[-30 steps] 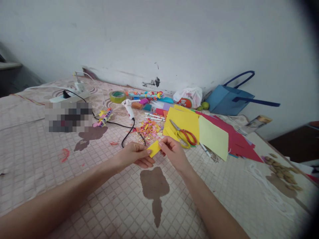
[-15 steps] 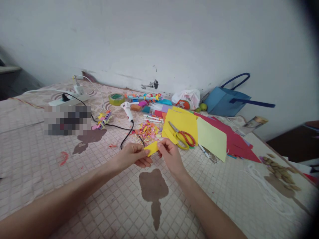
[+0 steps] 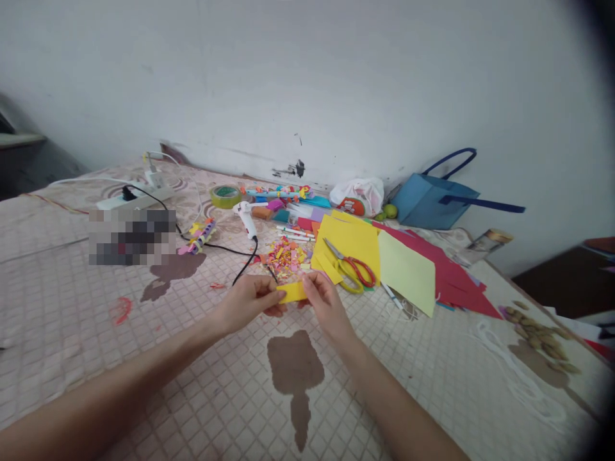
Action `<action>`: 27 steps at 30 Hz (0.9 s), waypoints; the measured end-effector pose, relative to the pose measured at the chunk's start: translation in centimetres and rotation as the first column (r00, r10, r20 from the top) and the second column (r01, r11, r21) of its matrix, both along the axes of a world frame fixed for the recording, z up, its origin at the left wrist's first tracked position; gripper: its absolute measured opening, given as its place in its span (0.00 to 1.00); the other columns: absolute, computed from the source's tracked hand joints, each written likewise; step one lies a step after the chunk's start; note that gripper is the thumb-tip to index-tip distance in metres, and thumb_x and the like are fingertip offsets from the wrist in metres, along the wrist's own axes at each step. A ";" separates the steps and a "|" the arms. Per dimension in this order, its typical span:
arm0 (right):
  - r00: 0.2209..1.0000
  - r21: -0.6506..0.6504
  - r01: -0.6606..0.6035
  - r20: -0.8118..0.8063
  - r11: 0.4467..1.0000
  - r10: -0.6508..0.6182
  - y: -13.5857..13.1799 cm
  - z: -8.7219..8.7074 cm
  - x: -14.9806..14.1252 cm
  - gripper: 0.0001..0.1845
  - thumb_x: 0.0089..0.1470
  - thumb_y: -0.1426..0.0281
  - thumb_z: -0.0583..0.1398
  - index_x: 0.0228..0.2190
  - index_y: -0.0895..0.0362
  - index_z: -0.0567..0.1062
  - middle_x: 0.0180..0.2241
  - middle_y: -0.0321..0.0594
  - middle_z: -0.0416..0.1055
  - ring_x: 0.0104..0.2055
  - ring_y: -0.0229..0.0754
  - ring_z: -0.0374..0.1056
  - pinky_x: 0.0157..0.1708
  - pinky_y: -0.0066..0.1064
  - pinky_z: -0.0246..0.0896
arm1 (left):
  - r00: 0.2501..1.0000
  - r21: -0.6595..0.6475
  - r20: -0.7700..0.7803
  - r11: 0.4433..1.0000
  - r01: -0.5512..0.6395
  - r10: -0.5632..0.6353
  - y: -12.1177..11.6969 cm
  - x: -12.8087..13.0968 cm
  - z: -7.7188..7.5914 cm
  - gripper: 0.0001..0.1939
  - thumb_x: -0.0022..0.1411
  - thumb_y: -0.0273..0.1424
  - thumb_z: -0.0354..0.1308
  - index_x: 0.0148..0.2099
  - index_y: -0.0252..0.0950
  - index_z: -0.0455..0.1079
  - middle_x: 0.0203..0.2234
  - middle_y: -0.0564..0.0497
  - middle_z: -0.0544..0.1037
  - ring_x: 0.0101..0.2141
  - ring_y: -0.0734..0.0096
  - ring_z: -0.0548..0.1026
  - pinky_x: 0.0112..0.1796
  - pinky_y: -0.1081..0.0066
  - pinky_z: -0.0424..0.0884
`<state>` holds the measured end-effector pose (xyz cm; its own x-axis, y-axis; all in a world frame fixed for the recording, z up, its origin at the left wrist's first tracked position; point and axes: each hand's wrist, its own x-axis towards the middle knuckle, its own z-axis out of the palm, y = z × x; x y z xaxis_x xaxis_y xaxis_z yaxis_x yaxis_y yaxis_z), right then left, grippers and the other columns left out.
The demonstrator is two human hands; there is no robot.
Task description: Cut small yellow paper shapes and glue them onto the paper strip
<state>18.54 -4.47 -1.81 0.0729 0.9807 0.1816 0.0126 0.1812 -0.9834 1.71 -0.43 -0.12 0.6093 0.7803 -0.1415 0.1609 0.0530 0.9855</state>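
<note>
A small yellow strip of paper (image 3: 292,292) is stretched between my two hands above the patterned tablecloth. My left hand (image 3: 254,299) pinches its left end between thumb and fingers. The right end is gripped by my right hand (image 3: 323,298), thumb on the near side. Just beyond lies a heap of colourful paper scraps (image 3: 287,255). Scissors (image 3: 353,266) with red and yellow handles rest on yellow sheets (image 3: 353,234) to the right of the heap. A white glue gun (image 3: 246,221) with a black cord lies behind my left hand.
Tape (image 3: 225,196), a decorated blue stick (image 3: 276,191) and a blue bag (image 3: 435,198) stand along the wall. A power strip (image 3: 134,197) is at left. Pale green (image 3: 408,272) and red sheets (image 3: 451,282), white string (image 3: 516,374) and brown pieces (image 3: 541,336) lie right.
The yellow paper strip has turned from slanted to nearly level, and my right hand has shifted slightly. Both hands keep hold of it. The view has tilted a little.
</note>
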 end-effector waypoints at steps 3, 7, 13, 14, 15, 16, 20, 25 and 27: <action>0.964 -0.043 -0.214 0.153 0.976 0.218 -0.2 0.7 0.6 0.12 0.50 0.60 0.59 0.31 0.56 0.67 0.28 0.35 0.64 0.30 0.36 0.61 0.28 0.26 0.57 | 0.986 0.017 -0.093 0.990 0.141 -0.139 0.0 -0.4 -0.1 0.14 0.53 0.40 0.58 0.28 0.32 0.65 0.22 0.49 0.77 0.25 0.68 0.77 0.28 0.71 0.73; 0.920 -0.123 -0.264 0.265 0.957 0.288 -0.2 1.0 1.1 0.11 0.51 0.63 0.59 0.25 0.57 0.67 0.24 0.32 0.62 0.25 0.34 0.58 0.25 0.25 0.53 | 0.985 0.087 -0.107 0.986 0.145 -0.136 0.0 -0.5 -0.4 0.13 0.55 0.39 0.55 0.28 0.33 0.65 0.23 0.51 0.75 0.26 0.69 0.76 0.28 0.73 0.71; 0.945 -0.179 -0.288 0.109 0.941 0.310 0.1 0.1 0.8 0.11 0.47 0.64 0.62 0.29 0.57 0.68 0.25 0.33 0.64 0.26 0.35 0.61 0.27 0.27 0.55 | 0.983 0.352 -0.180 0.936 0.026 0.040 0.3 -0.4 0.0 0.14 0.59 0.39 0.50 0.28 0.33 0.66 0.18 0.54 0.70 0.21 0.76 0.69 0.23 0.78 0.64; 0.948 -0.177 -0.275 0.114 0.945 0.297 0.2 0.0 0.7 0.10 0.47 0.64 0.62 0.28 0.57 0.68 0.25 0.32 0.64 0.26 0.35 0.60 0.27 0.27 0.55 | 0.983 0.366 -0.174 0.930 0.014 0.054 0.4 -0.4 0.0 0.14 0.59 0.39 0.50 0.29 0.33 0.67 0.18 0.54 0.70 0.21 0.76 0.69 0.23 0.78 0.63; 0.953 -0.168 -0.254 0.125 0.952 0.277 0.2 -0.1 0.6 0.10 0.47 0.64 0.61 0.27 0.57 0.68 0.24 0.32 0.63 0.25 0.34 0.59 0.26 0.27 0.54 | 0.985 0.365 -0.162 0.931 0.005 0.058 0.5 -0.4 0.1 0.14 0.58 0.39 0.51 0.30 0.33 0.68 0.19 0.54 0.71 0.22 0.75 0.69 0.23 0.78 0.63; 0.958 -0.158 -0.233 0.134 0.960 0.255 0.2 -0.2 0.5 0.10 0.48 0.63 0.61 0.26 0.57 0.67 0.23 0.32 0.62 0.25 0.34 0.58 0.25 0.26 0.53 | 0.988 0.353 -0.146 0.935 -0.001 0.056 0.6 -0.4 0.1 0.14 0.57 0.39 0.52 0.30 0.33 0.68 0.19 0.53 0.71 0.22 0.75 0.69 0.24 0.77 0.64; 0.969 -0.154 -0.216 0.085 0.964 0.230 0.1 -0.3 0.2 0.11 0.48 0.63 0.61 0.25 0.57 0.67 0.22 0.30 0.61 0.24 0.33 0.57 0.24 0.26 0.53 | 0.993 0.299 -0.087 0.953 -0.045 0.074 0.8 -0.4 -0.1 0.17 0.57 0.42 0.52 0.26 0.33 0.66 0.19 0.53 0.70 0.23 0.74 0.69 0.25 0.76 0.65; 0.986 -0.168 -0.163 -0.052 0.972 0.157 0.1 -0.5 -0.1 0.13 0.45 0.60 0.63 0.24 0.56 0.67 0.21 0.30 0.62 0.22 0.34 0.58 0.23 0.25 0.55 | 0.996 0.225 -0.058 0.973 -0.059 0.073 0.5 -0.2 0.0 0.19 0.58 0.44 0.49 0.28 0.33 0.67 0.22 0.51 0.73 0.24 0.72 0.71 0.26 0.74 0.66; 0.986 -0.165 -0.157 -0.078 0.974 0.146 0.1 -0.5 -0.1 0.14 0.45 0.59 0.63 0.26 0.56 0.68 0.22 0.31 0.64 0.23 0.34 0.60 0.23 0.25 0.56 | 0.996 0.234 -0.080 0.972 -0.026 0.046 0.4 -0.2 0.1 0.17 0.55 0.43 0.54 0.26 0.33 0.66 0.20 0.52 0.71 0.23 0.74 0.69 0.24 0.76 0.64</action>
